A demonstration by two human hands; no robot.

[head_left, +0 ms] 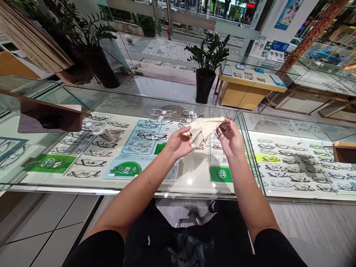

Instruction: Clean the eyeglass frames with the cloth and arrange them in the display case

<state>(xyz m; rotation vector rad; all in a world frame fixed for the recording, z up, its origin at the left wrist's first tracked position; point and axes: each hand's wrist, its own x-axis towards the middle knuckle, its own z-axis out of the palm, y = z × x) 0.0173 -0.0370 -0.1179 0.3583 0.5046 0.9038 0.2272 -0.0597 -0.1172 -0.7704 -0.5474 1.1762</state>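
Above the glass counter, a cream cleaning cloth (205, 128) stretches between my two hands. My left hand (179, 144) grips its left end, thumb on top and fingers curled beneath. The cloth's far corner reaches my right hand (233, 139), whose fingers are closed on a pair of thin-framed eyeglasses (223, 128). Part of the eyeglasses is hidden by the fingers, and I cannot tell how much of the cloth the right hand also pinches.
Rows of eyeglasses lie inside the glass display counter (194, 189). A white spray bottle (101, 131) stands on the left, near a brown-framed tabletop mirror (51, 115). Another brown stand (345, 152) is at the right. Potted plants (205, 85) stand beyond the counter.
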